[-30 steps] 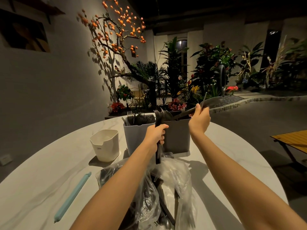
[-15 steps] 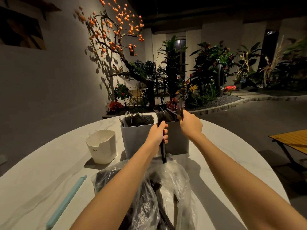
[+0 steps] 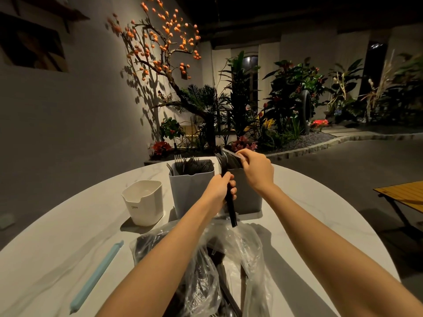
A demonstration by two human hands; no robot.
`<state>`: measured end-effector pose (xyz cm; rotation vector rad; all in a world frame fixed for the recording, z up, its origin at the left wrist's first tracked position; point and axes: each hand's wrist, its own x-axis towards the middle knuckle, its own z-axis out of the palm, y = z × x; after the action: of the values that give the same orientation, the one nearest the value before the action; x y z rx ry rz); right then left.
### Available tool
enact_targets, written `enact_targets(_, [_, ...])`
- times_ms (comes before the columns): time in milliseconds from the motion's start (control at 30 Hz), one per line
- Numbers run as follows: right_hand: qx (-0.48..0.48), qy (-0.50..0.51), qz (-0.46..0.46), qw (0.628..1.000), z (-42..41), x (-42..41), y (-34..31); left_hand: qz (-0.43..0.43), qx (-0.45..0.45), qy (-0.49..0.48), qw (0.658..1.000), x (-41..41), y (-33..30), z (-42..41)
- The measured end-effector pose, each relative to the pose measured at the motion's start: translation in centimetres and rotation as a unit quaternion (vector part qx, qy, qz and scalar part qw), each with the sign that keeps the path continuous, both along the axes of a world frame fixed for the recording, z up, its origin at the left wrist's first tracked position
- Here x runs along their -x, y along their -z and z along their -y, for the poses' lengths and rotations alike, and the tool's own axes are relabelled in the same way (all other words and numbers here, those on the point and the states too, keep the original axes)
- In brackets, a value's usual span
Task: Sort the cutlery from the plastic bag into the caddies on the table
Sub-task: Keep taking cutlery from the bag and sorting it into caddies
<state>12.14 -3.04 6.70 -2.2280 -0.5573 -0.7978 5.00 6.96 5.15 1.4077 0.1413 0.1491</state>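
Left hand (image 3: 219, 188) fist-gripped around a bundle of black forks (image 3: 230, 202), held upright, handles pointing down toward the plastic bag (image 3: 231, 259), tines up near the dark caddy's rim. Right hand (image 3: 256, 171) just beyond and right of the left, fingers pinching a clear knife (image 3: 231, 153) over the top of the dark grey caddy (image 3: 248, 193); that caddy sits directly behind both hands and already has black cutlery in it. Light grey caddy (image 3: 191, 191) touches it on the left hand's side, full of forks and other black pieces. White caddy (image 3: 143, 202) further left. Bag lies under the forearms with more black cutlery inside. Pale blue bag clip (image 3: 96, 276) on the table (image 3: 57, 259), well left of the left forearm.
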Motion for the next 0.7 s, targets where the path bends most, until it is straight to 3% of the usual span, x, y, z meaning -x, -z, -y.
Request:
enact_targets(233, [-0.018, -0.020, -0.047, 0.999, -0.7, 0.0, 1.1, 0.001, 0.014, -0.043, 0.999, 0.6, -0.2, -0.5])
enact_targets(433, [-0.070, -0.044, -0.054, 0.995, -1.4, 0.9, 0.5, 0.027, -0.143, -0.118, 0.982, 1.1, -0.7, -1.7])
enact_targets(700, [-0.092, -0.140, -0.069, 0.983, -3.5, 1.9, 0.0, 0.055, -0.106, -0.189, 0.975, 1.7, -1.3, -4.2])
